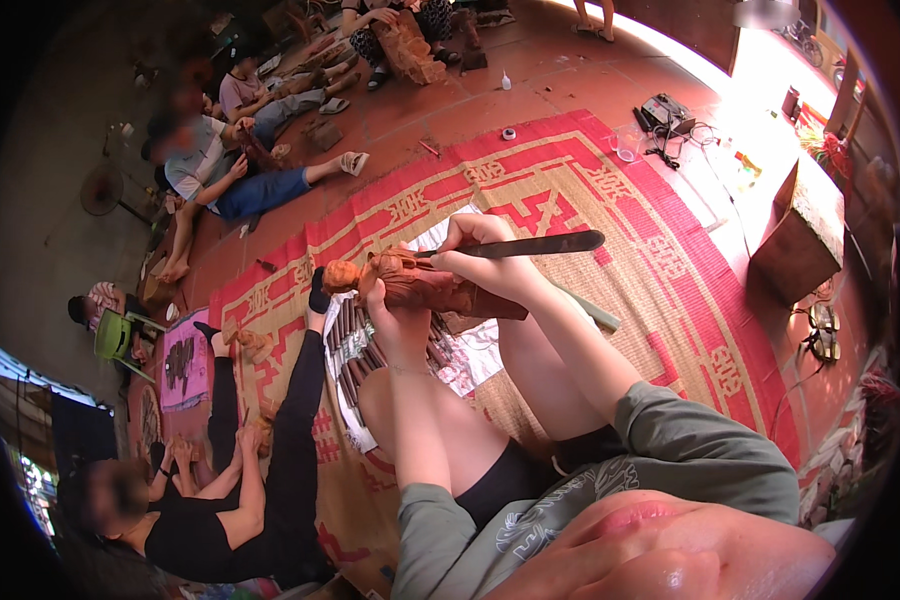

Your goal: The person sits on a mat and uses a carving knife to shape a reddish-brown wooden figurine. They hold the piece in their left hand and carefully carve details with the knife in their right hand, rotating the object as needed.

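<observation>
A reddish-brown carved wooden figurine lies on its side above my lap, its rounded head pointing left. My left hand is closed around it from below, near the head end. In my right hand is a carving tool with a long dark handle, gripped like a pen. Its tip seems to meet the upper side of the figurine, though the fingers hide the exact contact. Below the figurine, several brown-handled carving tools lie in a row on a white cloth.
A red-and-straw patterned mat spreads beneath me. At left, a person in black sits with legs stretched out, beside another carving. A wooden block, sandals and a corded electric box stand at right. More people sit farther back.
</observation>
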Demonstrator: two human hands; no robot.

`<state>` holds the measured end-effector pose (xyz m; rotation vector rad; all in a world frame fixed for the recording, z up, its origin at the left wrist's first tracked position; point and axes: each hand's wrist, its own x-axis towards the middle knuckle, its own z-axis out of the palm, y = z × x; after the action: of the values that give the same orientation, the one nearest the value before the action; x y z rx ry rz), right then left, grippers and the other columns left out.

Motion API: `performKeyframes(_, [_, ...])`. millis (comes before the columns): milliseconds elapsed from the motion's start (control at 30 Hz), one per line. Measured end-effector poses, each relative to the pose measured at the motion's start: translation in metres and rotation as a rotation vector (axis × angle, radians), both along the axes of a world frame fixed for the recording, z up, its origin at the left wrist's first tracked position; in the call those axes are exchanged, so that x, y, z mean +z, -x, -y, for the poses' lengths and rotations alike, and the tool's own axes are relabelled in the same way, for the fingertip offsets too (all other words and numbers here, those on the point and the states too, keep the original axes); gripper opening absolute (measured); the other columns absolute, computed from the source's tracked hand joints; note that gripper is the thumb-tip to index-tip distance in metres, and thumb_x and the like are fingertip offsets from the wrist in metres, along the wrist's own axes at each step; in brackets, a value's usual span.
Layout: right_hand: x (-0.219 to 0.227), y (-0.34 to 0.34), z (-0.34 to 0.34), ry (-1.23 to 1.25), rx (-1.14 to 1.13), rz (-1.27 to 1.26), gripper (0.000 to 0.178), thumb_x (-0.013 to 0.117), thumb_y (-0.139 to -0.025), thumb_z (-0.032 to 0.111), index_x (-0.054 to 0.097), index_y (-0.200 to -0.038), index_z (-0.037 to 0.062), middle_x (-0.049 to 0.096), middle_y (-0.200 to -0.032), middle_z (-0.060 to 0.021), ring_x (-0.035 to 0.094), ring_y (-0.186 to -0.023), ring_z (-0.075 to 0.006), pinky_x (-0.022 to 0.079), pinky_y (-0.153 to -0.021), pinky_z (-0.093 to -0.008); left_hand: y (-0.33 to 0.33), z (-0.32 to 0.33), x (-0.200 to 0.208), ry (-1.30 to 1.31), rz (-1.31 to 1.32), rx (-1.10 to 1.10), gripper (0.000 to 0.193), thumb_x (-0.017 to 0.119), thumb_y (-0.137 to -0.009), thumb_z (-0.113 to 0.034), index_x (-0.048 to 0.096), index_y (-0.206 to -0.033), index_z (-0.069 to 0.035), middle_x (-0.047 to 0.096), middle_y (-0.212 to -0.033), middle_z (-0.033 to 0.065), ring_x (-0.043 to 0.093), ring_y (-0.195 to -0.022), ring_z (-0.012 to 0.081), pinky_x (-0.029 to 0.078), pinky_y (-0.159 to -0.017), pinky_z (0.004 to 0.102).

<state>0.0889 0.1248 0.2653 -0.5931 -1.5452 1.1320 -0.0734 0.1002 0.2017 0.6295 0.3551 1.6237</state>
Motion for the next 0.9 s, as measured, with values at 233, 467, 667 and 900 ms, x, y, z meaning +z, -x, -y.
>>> performKeyframes(233, [0.003, -0.015, 0.001, -0.125, -0.160, 0.219, 0.014, 0.064, -0.067, 0.005, 0.052, -0.065, -0.0017, 0.056, -0.059, -0.0038, 0.051, -0.054, -0.0067, 0.039, -0.049, -0.0227, 0.003, 0.015, 0.011, -0.046, 0.171, -0.105, 0.073, 0.039, -0.083, -0.053, 0.030, -0.132, -0.001, 0.035, -0.135, 0.0170, 0.037, -0.122, 0.0313, 0.028, -0.103, 0.0457])
performKeyframes(467, [0.004, -0.025, -0.001, -0.064, -0.101, 0.197, 0.014, 0.062, -0.065, 0.009, 0.055, -0.065, -0.0021, 0.056, -0.058, -0.0094, 0.054, -0.055, -0.0158, 0.042, -0.053, -0.0291, 0.025, 0.013, 0.003, -0.063, -0.052, -0.263, 0.073, 0.049, -0.081, -0.046, 0.029, -0.132, 0.001, 0.034, -0.133, 0.0217, 0.037, -0.121, 0.0358, 0.034, -0.097, 0.0542])
performKeyframes(667, [0.008, -0.026, 0.003, -0.088, -0.021, 0.268, 0.014, 0.063, -0.066, 0.008, 0.053, -0.065, -0.0016, 0.054, -0.058, -0.0068, 0.052, -0.055, -0.0130, 0.041, -0.052, -0.0273, 0.040, 0.019, 0.007, 0.136, -0.136, -0.340, 0.075, 0.046, -0.082, -0.050, 0.029, -0.131, 0.004, 0.035, -0.130, 0.0252, 0.039, -0.119, 0.0396, 0.035, -0.095, 0.0584])
performKeyframes(900, [0.010, -0.035, 0.002, -0.034, -0.093, -0.048, 0.015, 0.065, -0.072, 0.006, 0.053, -0.069, -0.0012, 0.055, -0.057, -0.0029, 0.050, -0.052, -0.0049, 0.039, -0.047, -0.0205, 0.013, 0.035, 0.030, 0.190, -0.152, -0.194, 0.072, 0.033, -0.087, -0.055, 0.036, -0.125, 0.005, 0.047, -0.121, 0.0240, 0.050, -0.110, 0.0368, 0.045, -0.087, 0.0536])
